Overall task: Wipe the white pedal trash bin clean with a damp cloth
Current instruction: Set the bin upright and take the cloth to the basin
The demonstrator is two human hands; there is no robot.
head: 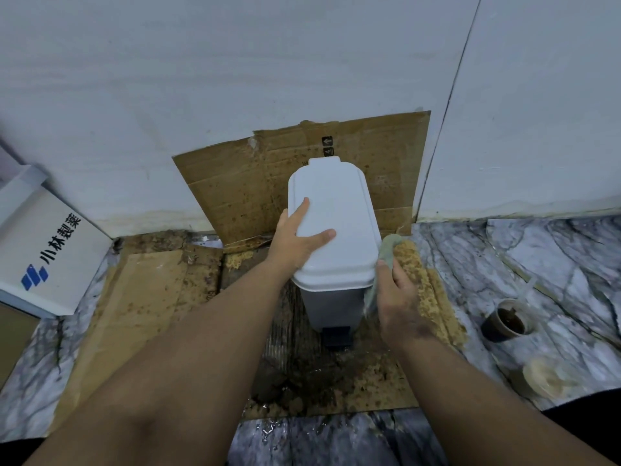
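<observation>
Stained cardboard (141, 290) underlies the white pedal bin (336, 230); left hand (295, 237) flat atop, fingers released, right hand (400, 304) grasping the cloth (386, 253).

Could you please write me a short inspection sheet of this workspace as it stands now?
Surface: marble-patterned floor, wet near the bottom edge; stained cardboard lies under the bin and stands against the wall.
Job's things: white pedal bin upright, lid closed, dark pedal in front; greenish cloth against the bin's right side.
Clutter: brown crumbly dirt right of the bin; cup of dark liquid; clear cup of pale liquid; white printed box at left.
Hands: left hand rests flat on the lid; right hand holds the cloth.
Cables: nothing seen.
Surroundings: white wall, grimy along its base.
</observation>
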